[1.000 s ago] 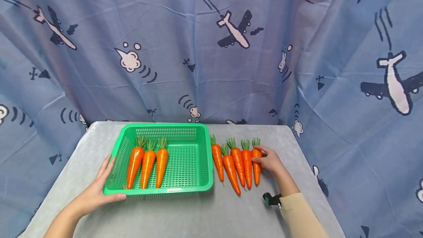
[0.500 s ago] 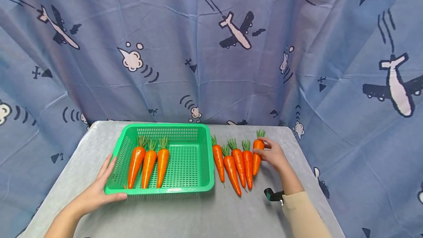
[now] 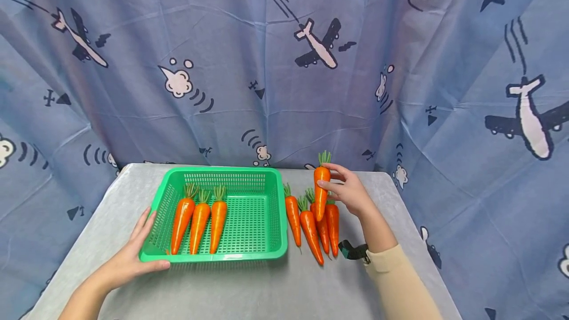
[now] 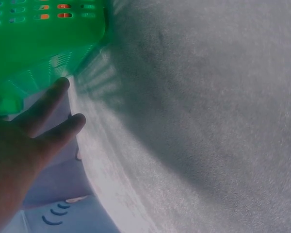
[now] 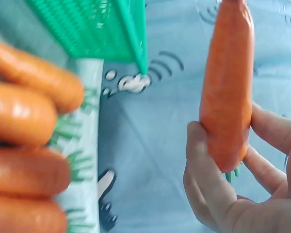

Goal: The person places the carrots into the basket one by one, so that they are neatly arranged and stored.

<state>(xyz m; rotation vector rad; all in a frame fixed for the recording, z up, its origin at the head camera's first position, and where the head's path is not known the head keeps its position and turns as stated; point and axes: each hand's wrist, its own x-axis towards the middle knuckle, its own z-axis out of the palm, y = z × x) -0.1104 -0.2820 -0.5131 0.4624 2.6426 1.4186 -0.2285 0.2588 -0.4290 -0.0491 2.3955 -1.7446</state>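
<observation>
1 carrot (image 5: 228,87) btwn curled R fingers (image 5: 211,179)

A pale grey desk (image 3: 222,290) carries a green slotted basket (image 3: 213,258). Just beside the basket, four orange carrots (image 3: 312,236) with green tops lie in a row

Green basket (image 3: 246,223): three orange carrots (image 3: 200,227) lying inside, left half. Four carrots (image 3: 310,233) just beside. Held carrot (image 3: 320,196) aloft over those.
</observation>
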